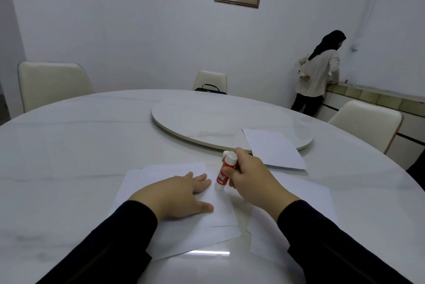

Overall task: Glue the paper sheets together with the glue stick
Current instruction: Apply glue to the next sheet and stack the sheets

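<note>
Two hands over the white desk point(69, 145). Risks, by my reading: the overlapped paper sheets point(184, 233) could skid on the glossy top and bond crooked if the holding hand lifts; glue may run past the edge onto the desk. Left hand point(177, 196) lies flat, straight fingers pressing the top sheet. Right hand point(248, 178) has its fingers wrapped round the glue stick point(224, 172), tilted, lower end touching the paper. Separate sheet point(273, 148) well apart by the turntable point(207, 120).
</note>
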The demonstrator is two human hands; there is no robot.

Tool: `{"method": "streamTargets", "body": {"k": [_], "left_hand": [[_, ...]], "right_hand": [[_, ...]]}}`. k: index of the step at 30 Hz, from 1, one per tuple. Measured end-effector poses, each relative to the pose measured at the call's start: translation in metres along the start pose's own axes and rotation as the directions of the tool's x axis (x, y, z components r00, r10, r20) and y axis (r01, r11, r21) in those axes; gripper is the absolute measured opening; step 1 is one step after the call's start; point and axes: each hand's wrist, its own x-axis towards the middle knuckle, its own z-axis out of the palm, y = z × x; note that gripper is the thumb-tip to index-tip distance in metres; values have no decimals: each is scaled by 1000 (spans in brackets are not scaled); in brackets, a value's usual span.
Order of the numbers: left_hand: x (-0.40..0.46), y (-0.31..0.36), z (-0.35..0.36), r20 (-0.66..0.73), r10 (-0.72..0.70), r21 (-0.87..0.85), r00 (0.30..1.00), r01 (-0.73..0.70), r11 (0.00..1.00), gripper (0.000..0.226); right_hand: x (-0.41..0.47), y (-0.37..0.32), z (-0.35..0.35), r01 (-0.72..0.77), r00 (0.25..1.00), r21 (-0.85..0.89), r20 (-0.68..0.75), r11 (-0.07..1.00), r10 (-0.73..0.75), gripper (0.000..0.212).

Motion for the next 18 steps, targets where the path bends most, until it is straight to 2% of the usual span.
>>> {"method": "streamTargets", "body": {"k": [4, 7, 9, 10, 11, 13, 14, 16, 18], "left_hand": [[0, 0, 0, -3, -4, -3, 1000, 4, 1000, 72], [1, -3, 3, -16, 7, -18, 1000, -7, 1000, 71], [2, -5, 5, -31, 9, -30, 999, -10, 1000, 70], [2, -5, 6, -33, 12, -31, 999, -13, 999, 69], [2, -6, 6, -25, 20, -25, 999, -21, 999, 68], [-2, -9, 0, 29, 55, -5, 998, -55, 998, 64], [-5, -11, -4, 57, 79, -23, 995, -77, 997, 62], [-9, -16, -11, 13, 93, -107, 996, -91, 990, 57], [-10, -15, -8, -209, -40, -121, 977, 15, 993, 52]], "right_hand": [[-27, 0, -14, 82, 993, -27, 91, 996, -79, 4], [-42, 6, -22, 91, 974, 48, 205, 995, -99, 6], [-47, 14, -24, 47, 966, 180, 243, 982, -91, 4], [-48, 18, -25, 1, 974, 322, 214, 947, -74, 5], [-48, 22, -25, -53, 987, 499, 157, 865, -30, 5], [-45, 28, -27, -86, 994, 784, 23, 615, 109, 8], [-43, 31, -30, -68, 984, 857, -28, 511, 178, 10], [-40, 35, -35, -24, 961, 913, -91, 407, 262, 13], [-37, 39, -37, 4, 946, 931, -121, 364, 301, 14]]}}
